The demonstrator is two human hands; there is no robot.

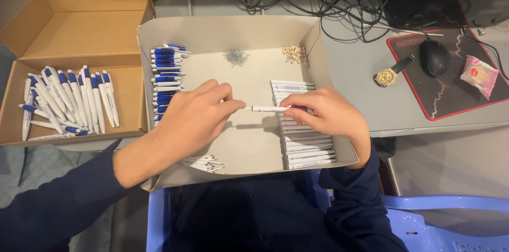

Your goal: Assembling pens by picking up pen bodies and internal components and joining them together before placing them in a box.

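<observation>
Over a shallow grey cardboard tray (233, 32), my left hand (196, 117) and my right hand (326, 114) meet. Between their fingertips they hold one white pen barrel (266, 108), level, each hand pinching one end. A row of white pen barrels (305, 151) lies along the tray's right side under my right hand. Blue pen tops (165, 66) are stacked along its left side. A small heap of metal springs (235, 56) and a heap of small tan parts (295, 54) sit at the tray's far end. Thin white refills (207, 163) lie near my left wrist.
An open brown cardboard box (79, 29) at the left holds several finished blue-and-white pens (66, 103). To the right lie a wristwatch (391, 73), a black mouse (435, 57) on a red-edged mat and a wrapped snack (480, 75). Cables tangle behind the tray. A blue plastic chair (445, 220) is below.
</observation>
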